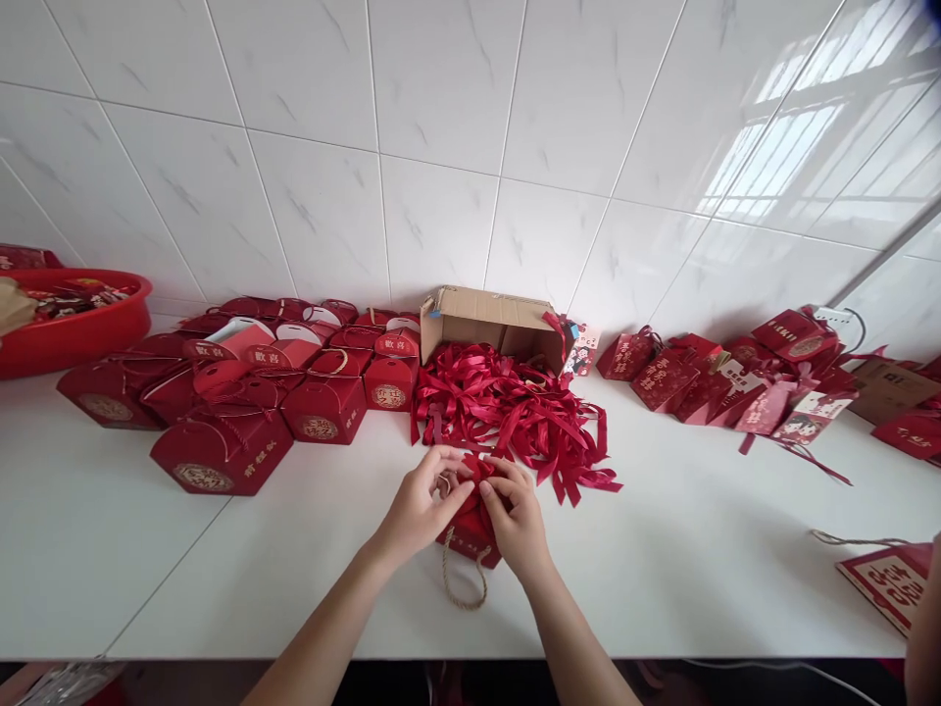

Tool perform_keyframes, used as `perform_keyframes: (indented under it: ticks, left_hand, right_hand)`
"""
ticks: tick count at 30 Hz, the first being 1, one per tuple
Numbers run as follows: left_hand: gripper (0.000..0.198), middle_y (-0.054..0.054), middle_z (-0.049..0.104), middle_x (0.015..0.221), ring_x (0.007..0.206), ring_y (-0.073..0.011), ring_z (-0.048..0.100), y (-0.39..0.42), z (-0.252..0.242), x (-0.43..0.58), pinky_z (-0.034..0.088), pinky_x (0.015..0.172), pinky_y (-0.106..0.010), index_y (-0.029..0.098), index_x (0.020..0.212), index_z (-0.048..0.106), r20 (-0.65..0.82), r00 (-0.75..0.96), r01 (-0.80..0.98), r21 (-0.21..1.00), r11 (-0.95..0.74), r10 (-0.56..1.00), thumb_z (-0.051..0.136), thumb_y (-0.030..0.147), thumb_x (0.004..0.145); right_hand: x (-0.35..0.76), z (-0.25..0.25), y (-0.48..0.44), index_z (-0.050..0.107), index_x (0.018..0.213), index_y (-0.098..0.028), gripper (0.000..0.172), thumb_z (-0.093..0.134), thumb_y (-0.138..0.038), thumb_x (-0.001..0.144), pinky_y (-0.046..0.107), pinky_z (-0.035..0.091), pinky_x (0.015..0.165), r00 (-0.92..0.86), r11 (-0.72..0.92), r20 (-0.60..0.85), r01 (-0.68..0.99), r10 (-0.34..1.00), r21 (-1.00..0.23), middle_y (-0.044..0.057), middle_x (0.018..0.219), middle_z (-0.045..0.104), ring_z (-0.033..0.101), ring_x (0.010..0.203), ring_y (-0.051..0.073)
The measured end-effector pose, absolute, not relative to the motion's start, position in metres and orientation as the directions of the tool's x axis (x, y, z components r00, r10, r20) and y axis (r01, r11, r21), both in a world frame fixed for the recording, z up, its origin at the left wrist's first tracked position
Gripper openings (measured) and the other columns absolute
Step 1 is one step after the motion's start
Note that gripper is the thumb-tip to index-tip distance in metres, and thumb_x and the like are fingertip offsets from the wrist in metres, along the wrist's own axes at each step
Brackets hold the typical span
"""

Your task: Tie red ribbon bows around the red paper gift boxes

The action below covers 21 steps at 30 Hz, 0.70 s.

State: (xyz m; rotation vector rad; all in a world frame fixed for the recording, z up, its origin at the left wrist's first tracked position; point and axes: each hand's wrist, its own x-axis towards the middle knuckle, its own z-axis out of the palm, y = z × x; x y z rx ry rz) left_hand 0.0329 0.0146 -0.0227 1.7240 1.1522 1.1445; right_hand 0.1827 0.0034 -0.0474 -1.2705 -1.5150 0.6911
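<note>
In the head view a small red gift box point(470, 545) stands on the white table in front of me, with a twisted rope handle point(465, 600) hanging down its near side. My left hand point(428, 498) is closed at the box's top left, thumb and fingertips pinching the red material there. From the right, my right hand point(520, 515) pinches the same top part, its fingers bent inward. Whether that red piece point(477, 471) is a ribbon or a box flap I cannot tell. Just behind the hands lies a heap of red ribbons point(507, 397), spilling from an open cardboard box point(496, 312).
Several closed red gift boxes point(221, 451) crowd the left, beside a red basin point(88, 328) of packets. More red boxes point(666, 380) lie at the back right. At the right edge are a red bag with a rope handle point(886, 583) and part of another person's arm point(924, 637).
</note>
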Motion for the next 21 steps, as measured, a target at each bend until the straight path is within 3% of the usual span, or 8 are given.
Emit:
perform_keyframes:
  ticks: [8,15,18,21]
  left_hand:
    - [0.011,-0.004,0.07,0.092,0.086,-0.0197,0.068,0.016,-0.025,0.024,0.056,0.082,-0.033,0.021,0.086,0.067,0.254,0.241,0.373,0.867,-0.332,0.936,0.058,0.022,0.081]
    - [0.013,-0.002,0.069,0.094,0.091,-0.0181,0.065,0.026,-0.009,0.013,0.053,0.087,-0.03,0.022,0.091,0.068,0.179,0.455,0.354,0.862,-0.361,0.872,0.061,0.022,0.081]
    - [0.01,-0.001,0.069,0.094,0.091,-0.0178,0.064,0.025,0.003,0.015,0.051,0.086,-0.03,0.023,0.088,0.067,0.171,0.501,0.406,0.819,-0.405,0.848,0.059,0.021,0.082]
    - [0.011,-0.001,0.069,0.094,0.089,-0.0177,0.064,0.025,0.013,0.018,0.05,0.084,-0.03,0.023,0.089,0.065,0.204,0.553,0.424,0.766,-0.484,0.808,0.055,0.021,0.084]
  right_hand:
    - [0.19,-0.033,-0.023,0.071,0.096,-0.024,0.017,0.058,-0.031,0.086,0.047,0.045,0.094,-0.02,0.292,0.326,0.498,0.945,-0.816,0.012,0.123,0.061,0.053,0.117,0.03]
    - [0.213,-0.013,-0.04,0.061,0.112,-0.02,0.028,0.047,-0.017,0.088,0.036,0.051,0.07,-0.073,0.299,0.34,0.664,0.938,-0.685,0.006,0.084,0.067,0.059,0.078,0.021]
    - [0.219,0.006,-0.046,0.057,0.119,-0.022,0.032,0.054,-0.026,0.087,0.031,0.05,0.063,-0.165,0.291,0.245,0.666,0.955,-0.686,0.002,0.074,0.065,0.058,0.067,0.019]
    - [0.222,0.022,-0.036,0.06,0.117,-0.021,0.038,0.058,-0.043,0.086,0.029,0.05,0.062,-0.199,0.265,0.179,0.63,0.964,-0.73,0.005,0.085,0.067,0.059,0.067,0.017]
